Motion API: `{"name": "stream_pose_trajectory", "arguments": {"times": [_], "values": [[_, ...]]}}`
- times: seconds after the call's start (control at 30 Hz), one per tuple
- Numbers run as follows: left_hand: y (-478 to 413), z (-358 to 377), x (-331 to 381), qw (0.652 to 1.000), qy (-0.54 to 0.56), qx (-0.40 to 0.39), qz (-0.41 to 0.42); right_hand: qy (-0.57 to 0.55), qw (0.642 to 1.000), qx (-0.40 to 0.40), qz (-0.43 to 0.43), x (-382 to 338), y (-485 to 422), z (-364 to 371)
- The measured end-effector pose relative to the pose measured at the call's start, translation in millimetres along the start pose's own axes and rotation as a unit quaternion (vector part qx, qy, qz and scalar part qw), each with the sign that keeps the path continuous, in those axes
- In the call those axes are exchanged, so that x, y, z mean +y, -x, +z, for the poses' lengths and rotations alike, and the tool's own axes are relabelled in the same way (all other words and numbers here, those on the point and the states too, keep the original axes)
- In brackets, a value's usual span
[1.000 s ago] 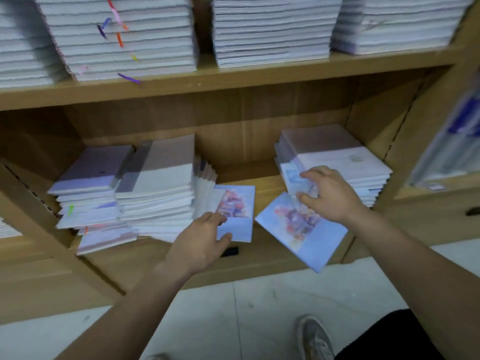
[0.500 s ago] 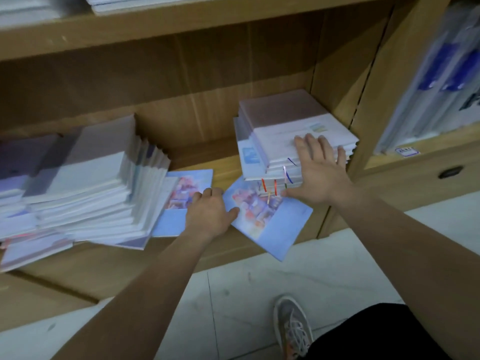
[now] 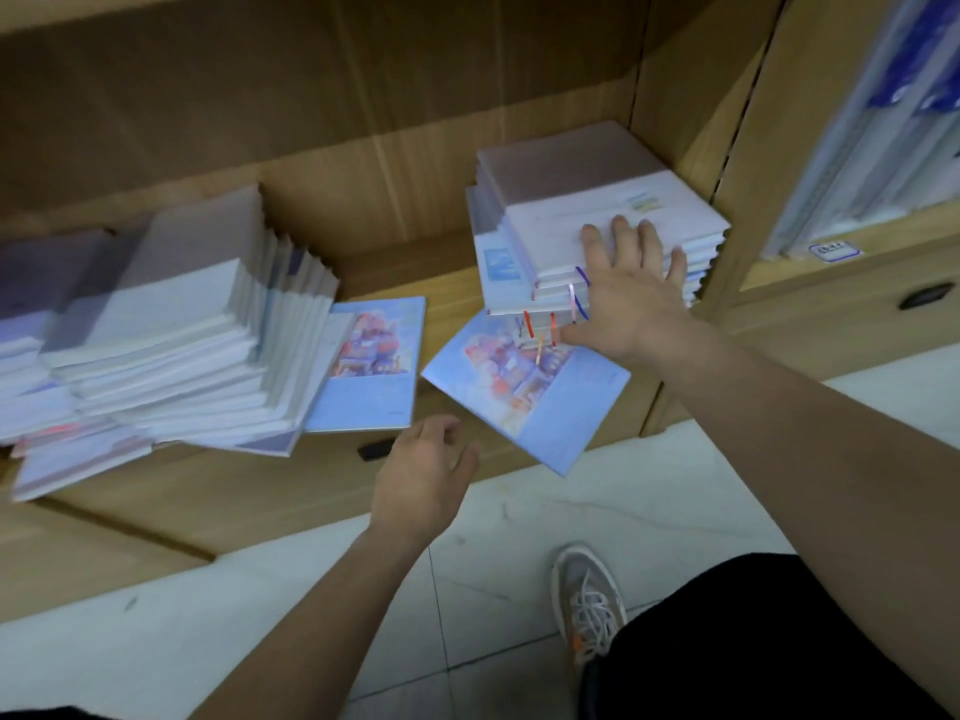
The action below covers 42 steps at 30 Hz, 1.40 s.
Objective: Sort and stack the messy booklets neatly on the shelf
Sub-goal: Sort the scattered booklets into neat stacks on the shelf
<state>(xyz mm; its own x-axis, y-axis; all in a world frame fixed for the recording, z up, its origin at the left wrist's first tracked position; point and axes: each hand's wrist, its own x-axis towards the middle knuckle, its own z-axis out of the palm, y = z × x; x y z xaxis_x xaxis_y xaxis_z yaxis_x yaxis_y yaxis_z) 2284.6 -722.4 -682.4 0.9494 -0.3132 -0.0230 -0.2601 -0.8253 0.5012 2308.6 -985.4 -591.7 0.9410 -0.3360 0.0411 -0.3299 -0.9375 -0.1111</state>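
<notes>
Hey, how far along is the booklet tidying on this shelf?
Early. Roughly done: the right stack is piled up, though uneven. In hand: the right hand presses flat on it; the left hand hovers empty. To do: the angled blue booklet overhanging the shelf, the flat blue booklet beside it, and the slumped, fanned left pile.

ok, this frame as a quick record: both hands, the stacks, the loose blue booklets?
left hand: loosely curled, holding nothing, in front of the shelf
right hand: fingers straight, pressing on right stack
right stack: uneven edges, by the right wall
left stack: leaning, fanned out
flat blue booklet: on shelf beside left stack
tilted blue booklet: partly under right stack, corner overhanging shelf front
</notes>
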Motion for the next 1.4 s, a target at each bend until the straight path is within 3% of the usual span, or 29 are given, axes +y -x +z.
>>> {"name": "stream_pose_trajectory", "arguments": {"times": [0.13, 0.37, 0.47, 0.77, 0.97, 1.1, 1.3, 1.4], "values": [[-9, 12, 15, 0.985, 0.134, -0.046, -0.101, 0.0, 1.0, -0.005, -0.005, -5, 6, -1], [-19, 42, 39, 0.926, 0.342, -0.028, -0.158, 0.004, 1.0, -0.004, -0.001, -6, 6, -1], [-20, 43, 46, 0.911, 0.377, -0.011, -0.165, 0.01, 1.0, 0.002, -0.001, -9, 4, 0], [-15, 10, 52, 0.92, 0.369, 0.01, -0.135, 0.007, 1.0, -0.01, -0.006, -15, 2, 0], [12, -47, 43, 0.953, 0.292, 0.017, -0.072, 0.021, 0.999, -0.039, -0.009, -16, 6, -5], [26, -98, 18, 0.959, 0.267, 0.048, -0.083, 0.006, 0.998, -0.059, -0.006, -26, 13, -20], [39, -178, -27, 0.956, 0.266, 0.1, -0.074, -0.086, 0.992, -0.022, -0.094, -77, 46, -45], [36, -210, -52, 0.968, 0.21, 0.119, -0.073, -0.117, 0.981, -0.03, -0.151, -113, 62, -42]]}}
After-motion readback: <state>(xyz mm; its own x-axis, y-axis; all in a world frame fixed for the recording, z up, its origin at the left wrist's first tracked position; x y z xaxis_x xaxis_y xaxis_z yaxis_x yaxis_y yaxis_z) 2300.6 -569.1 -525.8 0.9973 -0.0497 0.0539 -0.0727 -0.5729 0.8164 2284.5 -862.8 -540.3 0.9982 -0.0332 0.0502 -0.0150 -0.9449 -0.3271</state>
